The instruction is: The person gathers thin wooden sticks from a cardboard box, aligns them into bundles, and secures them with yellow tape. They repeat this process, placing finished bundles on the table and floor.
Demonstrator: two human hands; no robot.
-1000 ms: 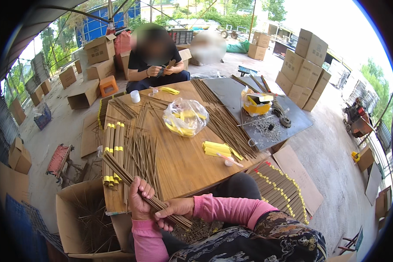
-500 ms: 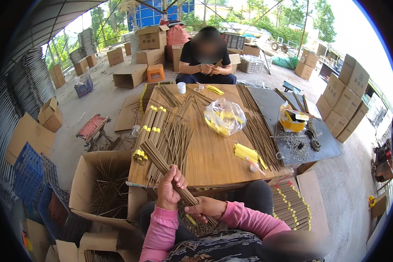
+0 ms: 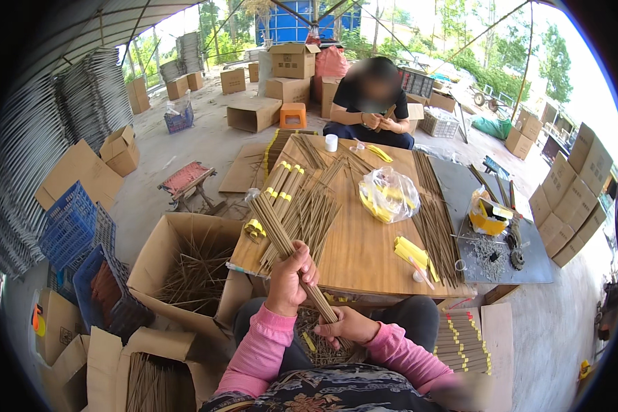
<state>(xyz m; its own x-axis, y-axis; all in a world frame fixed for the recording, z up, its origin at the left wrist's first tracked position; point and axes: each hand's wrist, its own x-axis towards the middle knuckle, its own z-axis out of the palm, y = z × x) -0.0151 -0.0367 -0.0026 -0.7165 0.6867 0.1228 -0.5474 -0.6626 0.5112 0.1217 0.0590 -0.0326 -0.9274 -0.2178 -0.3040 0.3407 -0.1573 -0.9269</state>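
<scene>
A bundle of thin brown sticks (image 3: pixel 273 224) slants across my lap, its upper end over the table's near left edge. My left hand (image 3: pixel 290 280) is wrapped round its middle. Lower down, my right hand (image 3: pixel 350 327) grips the bundle's bottom end, the thumb along the sticks. Just beyond my left hand, loose brown sticks (image 3: pixel 314 218) lie spread on the wooden table (image 3: pixel 350 257). Beside them are finished bundles with yellow bands (image 3: pixel 286 184). Yellow paper strips (image 3: pixel 410 253) lie on the table's right part, near a small white pot.
Left of my knees stands a cardboard box (image 3: pixel 151 264) holding loose sticks, with another open box in front. A clear bag (image 3: pixel 390 194) of yellow strips sits mid-table. Across the table a person (image 3: pixel 371 103) handles sticks. Banded bundles (image 3: pixel 460 343) lie on cardboard at the lower right.
My view has turned left, so the scene sits further right. The bundle stands somewhat steeper, and both hands still hold it. The person opposite now has sticks raised more upright.
</scene>
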